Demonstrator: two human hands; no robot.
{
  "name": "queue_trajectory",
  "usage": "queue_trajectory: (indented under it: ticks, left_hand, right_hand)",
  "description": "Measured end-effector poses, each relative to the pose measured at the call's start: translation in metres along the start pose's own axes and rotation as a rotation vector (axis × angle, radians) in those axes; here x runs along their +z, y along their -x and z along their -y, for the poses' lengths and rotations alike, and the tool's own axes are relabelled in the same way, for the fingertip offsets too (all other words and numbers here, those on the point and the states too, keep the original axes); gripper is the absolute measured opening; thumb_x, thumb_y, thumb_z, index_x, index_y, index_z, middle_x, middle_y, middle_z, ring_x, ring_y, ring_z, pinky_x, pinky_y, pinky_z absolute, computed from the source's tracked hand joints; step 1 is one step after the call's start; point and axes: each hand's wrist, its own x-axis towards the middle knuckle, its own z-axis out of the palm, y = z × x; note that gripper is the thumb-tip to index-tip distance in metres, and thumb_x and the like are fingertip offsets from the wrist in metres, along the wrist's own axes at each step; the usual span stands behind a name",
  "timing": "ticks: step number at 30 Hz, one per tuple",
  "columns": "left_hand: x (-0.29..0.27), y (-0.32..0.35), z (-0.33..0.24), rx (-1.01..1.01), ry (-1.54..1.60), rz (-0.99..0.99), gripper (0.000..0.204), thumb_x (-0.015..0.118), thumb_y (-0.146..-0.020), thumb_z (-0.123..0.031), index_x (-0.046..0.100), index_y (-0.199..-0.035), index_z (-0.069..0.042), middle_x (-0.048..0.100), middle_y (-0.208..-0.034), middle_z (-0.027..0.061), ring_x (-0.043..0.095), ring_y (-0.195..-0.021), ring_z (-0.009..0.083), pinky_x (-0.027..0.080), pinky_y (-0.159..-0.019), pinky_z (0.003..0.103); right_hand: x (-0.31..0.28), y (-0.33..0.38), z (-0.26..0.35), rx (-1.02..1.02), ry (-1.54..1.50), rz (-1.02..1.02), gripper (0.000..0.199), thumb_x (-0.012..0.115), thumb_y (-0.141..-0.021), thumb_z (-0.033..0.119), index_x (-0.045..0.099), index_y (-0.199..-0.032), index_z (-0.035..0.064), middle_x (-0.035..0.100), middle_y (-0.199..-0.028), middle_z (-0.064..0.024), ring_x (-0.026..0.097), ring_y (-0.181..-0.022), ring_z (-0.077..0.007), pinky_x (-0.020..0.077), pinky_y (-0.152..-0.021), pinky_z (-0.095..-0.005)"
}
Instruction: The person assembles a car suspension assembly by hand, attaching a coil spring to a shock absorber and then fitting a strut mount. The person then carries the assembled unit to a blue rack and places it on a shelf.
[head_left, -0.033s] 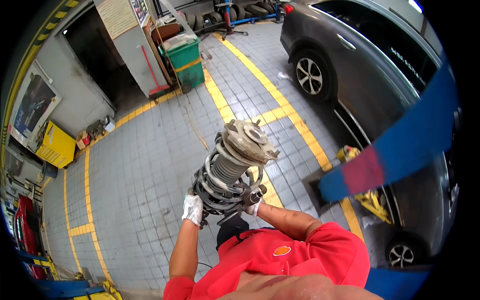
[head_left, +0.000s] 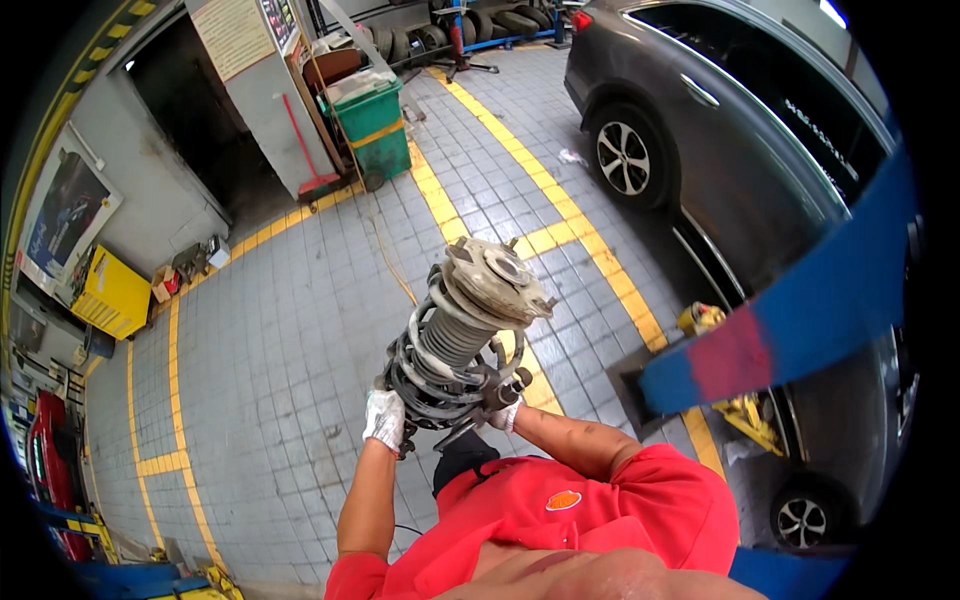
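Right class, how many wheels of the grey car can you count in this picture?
2: the rear wheel at upper right, and the front wheel at lower right behind the blue lift arm. The far-side wheels are hidden.

White gloves on hands (head_left: 385, 418), red short-sleeved shirt (head_left: 560, 510)

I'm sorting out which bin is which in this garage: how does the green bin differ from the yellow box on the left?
The green bin stands on the tiled floor by the grey pillar, upright, with its top piled full; the yellow box sits against the left wall, squat and closed. The green bin looks taller and narrower, the yellow box wider. Both stand apart from the person's hands.
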Motion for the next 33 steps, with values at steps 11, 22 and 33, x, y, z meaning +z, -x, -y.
queue_trajectory:
  ticks: [11, 22, 33]
  left_hand:
    - [0.157, -0.506, -0.215, 0.109, -0.437, 0.023, 0.04, 0.06, -0.099, -0.036, 0.065, -0.122, -0.003, 0.073, -0.095, 0.0186, 0.069, -0.083, 0.0277, 0.055, -0.07, 0.042]
    - [0.39, -0.979, -0.499, 0.045, -0.167, 0.038, 0.029, 0.059, -0.104, -0.019, 0.064, -0.123, 0.002, 0.073, -0.103, 0.0116, 0.069, -0.091, 0.0205, 0.058, -0.076, 0.037]
    - [0.717, -1.497, -0.699, 0.12, -0.329, 0.171, 0.028, 0.059, -0.1, -0.016, 0.063, -0.124, -0.002, 0.072, -0.103, 0.0117, 0.069, -0.082, 0.0205, 0.057, -0.071, 0.037]
  right_hand:
    - [-0.241, -0.475, 0.094, 0.32, -0.727, -0.408, 0.046, 0.059, -0.103, 0.034, 0.052, -0.144, 0.0127, 0.061, -0.142, -0.0081, 0.06, -0.126, -0.0296, 0.048, -0.11, -0.0466]
    - [-0.576, -0.967, 0.185, 0.22, -0.487, -0.072, 0.05, 0.057, -0.099, 0.006, 0.049, -0.148, 0.0088, 0.055, -0.148, -0.0095, 0.057, -0.13, -0.026, 0.0489, -0.111, -0.0421]
    - [-0.99, -1.39, 0.261, 0.112, -0.71, -0.251, 0.051, 0.058, -0.102, 0.044, 0.056, -0.143, 0.0143, 0.065, -0.134, -0.0056, 0.064, -0.117, -0.0216, 0.0529, -0.094, -0.0361]
